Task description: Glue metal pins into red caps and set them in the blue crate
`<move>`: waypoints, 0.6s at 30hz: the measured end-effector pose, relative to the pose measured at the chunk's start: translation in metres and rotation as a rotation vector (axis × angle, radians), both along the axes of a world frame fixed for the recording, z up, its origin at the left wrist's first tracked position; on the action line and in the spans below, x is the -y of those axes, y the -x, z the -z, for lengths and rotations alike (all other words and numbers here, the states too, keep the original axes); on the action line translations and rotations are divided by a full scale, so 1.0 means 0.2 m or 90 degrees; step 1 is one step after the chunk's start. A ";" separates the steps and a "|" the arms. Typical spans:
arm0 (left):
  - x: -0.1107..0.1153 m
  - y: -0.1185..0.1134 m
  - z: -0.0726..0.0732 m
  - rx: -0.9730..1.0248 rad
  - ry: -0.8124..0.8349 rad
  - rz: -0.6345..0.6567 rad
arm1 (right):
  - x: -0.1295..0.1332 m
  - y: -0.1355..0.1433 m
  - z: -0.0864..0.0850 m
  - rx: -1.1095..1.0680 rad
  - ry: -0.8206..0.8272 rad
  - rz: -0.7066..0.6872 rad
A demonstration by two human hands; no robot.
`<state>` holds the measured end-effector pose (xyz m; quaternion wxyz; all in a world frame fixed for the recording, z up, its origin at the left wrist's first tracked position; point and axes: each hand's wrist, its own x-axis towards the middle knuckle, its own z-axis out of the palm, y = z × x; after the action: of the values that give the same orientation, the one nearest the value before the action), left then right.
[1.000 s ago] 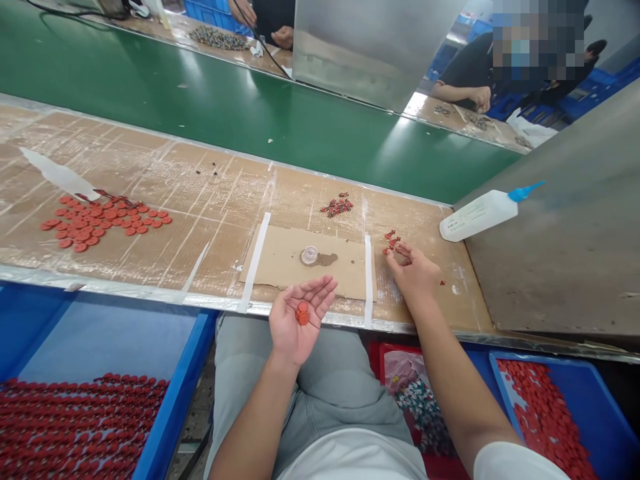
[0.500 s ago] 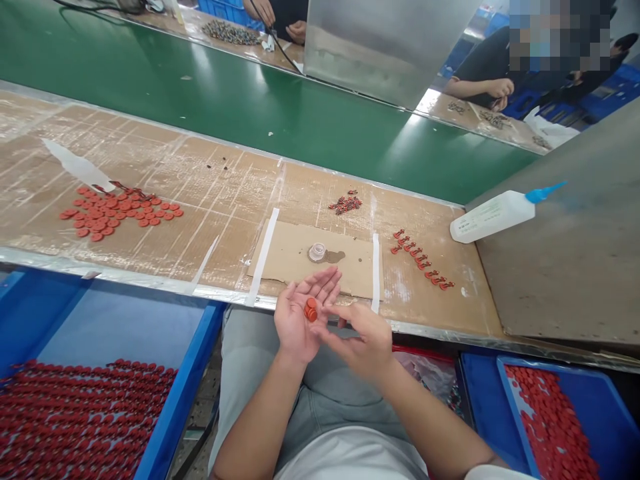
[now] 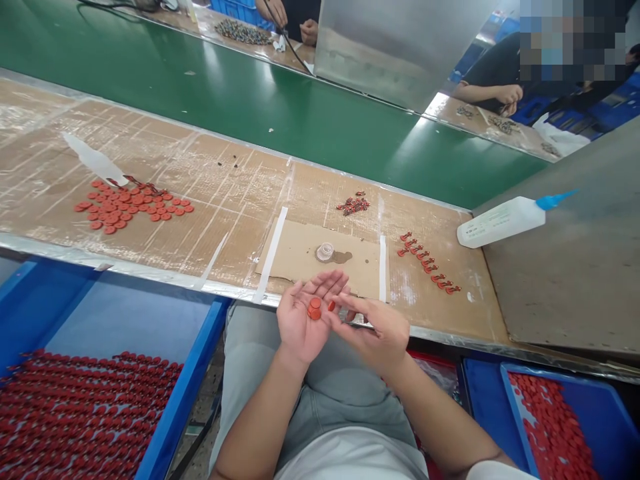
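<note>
My left hand (image 3: 301,327) is palm up with its fingers stretched out, holding a few small red discs (image 3: 314,308) that lie together in the palm. Between the thumb and fingertips of my right hand (image 3: 376,330) is a single red disc (image 3: 331,305), close beside the left palm. Just beyond the hands, a small clear cup (image 3: 325,251) sits on a taped-down cardboard sheet (image 3: 295,257), with a dark wet stain next to it. Behind that lies a small pile of red-and-dark parts (image 3: 353,204).
Loose red discs (image 3: 117,205) lie at left by a white strip (image 3: 95,159). Discs with upright parts (image 3: 429,261) form a row at right, near a blue-tipped bottle (image 3: 503,222) and metal panel (image 3: 565,253). Blue trays (image 3: 197,347) flank my legs. Co-workers sit beyond the green belt (image 3: 240,100).
My right hand has drawn slightly away to the right, with a red disc now showing between its fingertips. The other discs stay in my left palm. The whole view has shifted a little.
</note>
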<state>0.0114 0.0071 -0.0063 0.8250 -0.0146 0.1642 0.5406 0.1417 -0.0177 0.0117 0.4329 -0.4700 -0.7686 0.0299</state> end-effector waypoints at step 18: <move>-0.02 0.06 0.02 -0.218 -0.054 0.076 | -0.22 -0.14 -0.16 0.185 0.020 -0.175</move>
<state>-0.0010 0.0116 -0.0094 0.8155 0.1223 0.2799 0.4916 0.1706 0.0272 0.0440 0.3018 -0.3671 -0.8793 0.0324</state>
